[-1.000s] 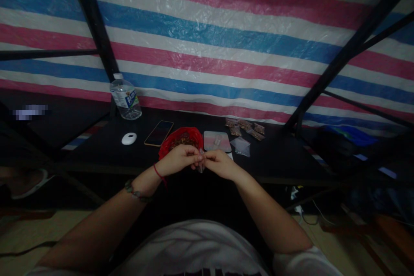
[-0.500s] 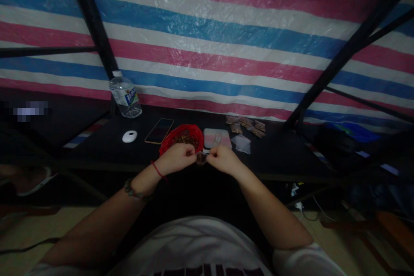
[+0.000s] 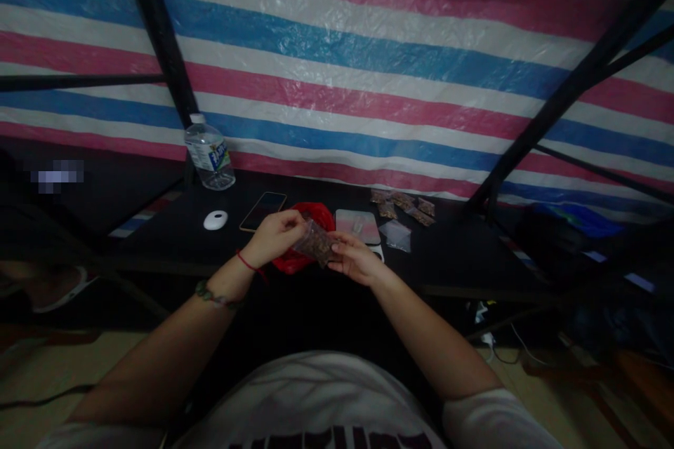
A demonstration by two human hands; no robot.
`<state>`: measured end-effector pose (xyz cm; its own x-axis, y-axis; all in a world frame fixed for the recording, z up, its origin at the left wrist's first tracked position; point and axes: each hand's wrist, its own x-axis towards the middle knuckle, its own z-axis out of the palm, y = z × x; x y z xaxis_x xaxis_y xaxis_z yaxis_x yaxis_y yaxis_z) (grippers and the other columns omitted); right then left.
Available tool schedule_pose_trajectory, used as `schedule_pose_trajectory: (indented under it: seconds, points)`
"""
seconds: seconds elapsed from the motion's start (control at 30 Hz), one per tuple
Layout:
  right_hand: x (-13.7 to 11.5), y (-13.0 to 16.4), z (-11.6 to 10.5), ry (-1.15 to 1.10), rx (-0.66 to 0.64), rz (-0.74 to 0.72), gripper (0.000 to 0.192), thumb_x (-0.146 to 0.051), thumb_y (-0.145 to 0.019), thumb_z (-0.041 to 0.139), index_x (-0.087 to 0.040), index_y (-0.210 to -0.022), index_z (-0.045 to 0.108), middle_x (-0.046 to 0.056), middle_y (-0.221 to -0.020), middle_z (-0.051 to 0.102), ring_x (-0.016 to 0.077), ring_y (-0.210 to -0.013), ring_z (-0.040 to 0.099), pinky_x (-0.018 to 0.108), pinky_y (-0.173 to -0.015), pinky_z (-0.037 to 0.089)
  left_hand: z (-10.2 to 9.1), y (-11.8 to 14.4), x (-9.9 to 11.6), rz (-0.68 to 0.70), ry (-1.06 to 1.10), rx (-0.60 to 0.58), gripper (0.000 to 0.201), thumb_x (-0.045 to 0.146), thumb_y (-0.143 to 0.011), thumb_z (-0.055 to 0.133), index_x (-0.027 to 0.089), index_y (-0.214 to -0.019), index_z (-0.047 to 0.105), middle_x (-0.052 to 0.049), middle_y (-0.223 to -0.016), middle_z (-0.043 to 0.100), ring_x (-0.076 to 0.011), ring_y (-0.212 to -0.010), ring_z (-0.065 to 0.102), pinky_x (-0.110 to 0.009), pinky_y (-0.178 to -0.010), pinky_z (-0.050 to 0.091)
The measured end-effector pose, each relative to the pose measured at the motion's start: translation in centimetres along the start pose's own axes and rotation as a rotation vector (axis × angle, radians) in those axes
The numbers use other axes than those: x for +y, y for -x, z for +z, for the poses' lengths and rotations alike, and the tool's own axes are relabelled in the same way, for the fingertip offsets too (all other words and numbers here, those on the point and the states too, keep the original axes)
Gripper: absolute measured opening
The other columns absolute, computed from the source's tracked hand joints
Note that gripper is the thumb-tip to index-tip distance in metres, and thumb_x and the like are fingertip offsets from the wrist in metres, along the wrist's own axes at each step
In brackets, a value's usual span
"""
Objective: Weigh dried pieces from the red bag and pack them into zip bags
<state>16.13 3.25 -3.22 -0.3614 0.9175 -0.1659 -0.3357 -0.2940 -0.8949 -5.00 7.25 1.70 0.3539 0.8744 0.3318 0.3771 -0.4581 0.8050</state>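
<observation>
Between my hands is a small clear plastic bag [image 3: 316, 244] with brown dried bits inside, tilted down to the right. My left hand [image 3: 276, 235] pinches its upper left end. At the lower right end, the fingers of my right hand [image 3: 355, 256] grip the bag. Behind it, partly covered by the bag and my left hand, lies a red plastic bag [image 3: 319, 214], its contents mostly hidden. A small scale [image 3: 358, 226] sits just beyond my right hand, with a small clear item on its plate. Flat empty clear bags [image 3: 397, 236] lie to its right.
Several filled bags [image 3: 404, 202] lie at the back right of the black table [image 3: 458, 252]. On the left are a phone [image 3: 262, 211], a white oval object [image 3: 215, 219] and a large plastic bottle [image 3: 209, 154]. Black metal posts [image 3: 168, 63] frame a striped sheet behind.
The small bag has been raised and turned, so its filled side now shows. My left hand moved up and left; my right hand shifted slightly down, its fingers now under the bag's end.
</observation>
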Motion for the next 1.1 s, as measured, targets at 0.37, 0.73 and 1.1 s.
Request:
schedule_pose_trajectory:
  seconds: [0.37,0.73,1.1]
  points:
    - [-1.8,-3.5,0.7,0.279,0.333,-0.26,0.031,-0.041,-0.074,0.063,-0.023,-0.097,0.054,-0.001,-0.085,0.059,0.0096,-0.061,0.056,0.022,-0.051,0.049,-0.5,-1.7,-4.5,0.08,-0.081,0.247,0.044,0.044,-0.085,0.05,0.015,-0.117,0.056,-0.012,-0.116,0.062,-0.0208,-0.098,0.062,-0.034,-0.084,0.051]
    - [-6.6,-7.4,2.5,1.39,0.19,-0.518,0.021,-0.019,-0.083,0.053,-0.019,-0.101,0.065,0.006,-0.099,0.067,0.0178,-0.093,0.06,0.031,-0.087,0.043,1.3,-1.4,-6.7,0.187,-0.57,0.051,0.078,0.037,-0.07,0.069,0.016,-0.139,0.038,-0.014,-0.138,0.049,-0.0279,-0.126,0.046,-0.041,-0.107,0.036]
    - [-6.9,-8.7,4.1,1.271,0.228,-0.496,0.043,-0.025,-0.077,0.064,-0.017,-0.119,0.059,0.004,-0.094,0.068,0.0152,-0.082,0.062,0.028,-0.079,0.046,0.7,-1.0,-5.9,0.011,-0.689,0.094,0.057,0.046,-0.071,0.066,0.02,-0.12,0.055,-0.013,-0.112,0.066,-0.0301,-0.103,0.061,-0.038,-0.088,0.045]
